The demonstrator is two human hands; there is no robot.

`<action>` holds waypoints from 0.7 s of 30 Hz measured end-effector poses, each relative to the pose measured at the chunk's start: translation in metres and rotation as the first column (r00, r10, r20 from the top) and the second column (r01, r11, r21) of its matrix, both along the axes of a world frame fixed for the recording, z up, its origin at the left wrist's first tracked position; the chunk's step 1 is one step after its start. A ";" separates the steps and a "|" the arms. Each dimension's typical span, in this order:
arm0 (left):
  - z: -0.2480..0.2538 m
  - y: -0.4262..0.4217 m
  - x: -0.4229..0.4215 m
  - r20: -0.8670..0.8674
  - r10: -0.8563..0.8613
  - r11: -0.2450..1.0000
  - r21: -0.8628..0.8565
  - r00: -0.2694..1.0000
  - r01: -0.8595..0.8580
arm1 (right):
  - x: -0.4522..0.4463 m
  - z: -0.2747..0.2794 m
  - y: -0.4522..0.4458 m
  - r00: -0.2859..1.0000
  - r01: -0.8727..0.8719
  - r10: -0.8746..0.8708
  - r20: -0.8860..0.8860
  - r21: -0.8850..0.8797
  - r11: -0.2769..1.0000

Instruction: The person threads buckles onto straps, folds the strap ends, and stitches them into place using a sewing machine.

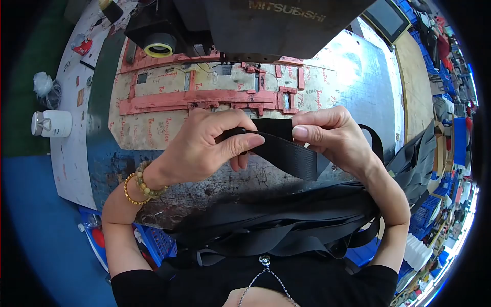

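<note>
A black webbing strap [289, 156] is stretched between my two hands above the front of the machine bed. My left hand [209, 140] pinches it between thumb and fingers, with part of the strap hidden behind the fingers. Thumb and forefinger of my right hand [330, 134] grip the strap's upper stretch. One loop of it hangs down between the hands, and another piece curves out behind my right wrist. A large heap of black straps [286, 215] lies across the near edge, close to my body.
A sewing machine head [266, 25] marked MITSUBISHI overhangs the bed. Beneath it lies a template board [143, 125] with red strips. A white lidded mug [53, 124] stands left, a control screen [386, 20] at upper right. Blue baskets [156, 240] sit below the table's near edge.
</note>
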State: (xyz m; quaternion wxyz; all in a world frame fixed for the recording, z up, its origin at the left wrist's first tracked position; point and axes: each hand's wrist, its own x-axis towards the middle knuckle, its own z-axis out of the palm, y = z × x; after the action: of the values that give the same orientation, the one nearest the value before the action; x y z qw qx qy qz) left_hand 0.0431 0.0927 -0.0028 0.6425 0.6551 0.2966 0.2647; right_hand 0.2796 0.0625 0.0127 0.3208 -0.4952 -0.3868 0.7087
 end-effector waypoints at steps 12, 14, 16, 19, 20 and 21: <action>0.003 0.008 0.001 -0.050 -0.043 0.999 0.026 0.998 0.044 | -0.001 -0.001 0.010 0.995 -0.067 0.066 0.074 0.016 0.998; 0.003 0.007 0.003 -0.031 -0.019 1.000 0.016 0.999 0.019 | -0.004 -0.002 0.010 0.994 -0.069 0.062 0.088 0.078 0.995; 0.002 0.003 0.006 0.001 0.026 0.999 -0.023 1.000 -0.026 | -0.009 -0.004 0.008 0.993 -0.071 0.052 0.107 0.185 0.980; 0.000 0.001 0.011 0.025 0.062 0.998 -0.011 0.998 -0.061 | -0.017 -0.012 0.003 0.994 -0.045 0.015 0.105 0.287 0.957; 0.000 0.000 0.013 0.035 0.076 0.997 0.026 0.996 -0.077 | -0.020 -0.016 0.001 0.996 -0.019 -0.013 0.091 0.341 0.940; 0.000 0.000 0.015 0.045 0.090 0.994 0.063 0.995 -0.093 | -0.023 -0.019 0.000 0.996 0.008 -0.042 0.077 0.394 0.919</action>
State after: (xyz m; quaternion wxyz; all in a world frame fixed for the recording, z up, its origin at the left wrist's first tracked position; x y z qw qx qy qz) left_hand 0.0577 0.0925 -0.0032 0.6141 0.6558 0.3039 0.3170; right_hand 0.2568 0.0626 -0.0065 0.4064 -0.4547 -0.5280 0.5910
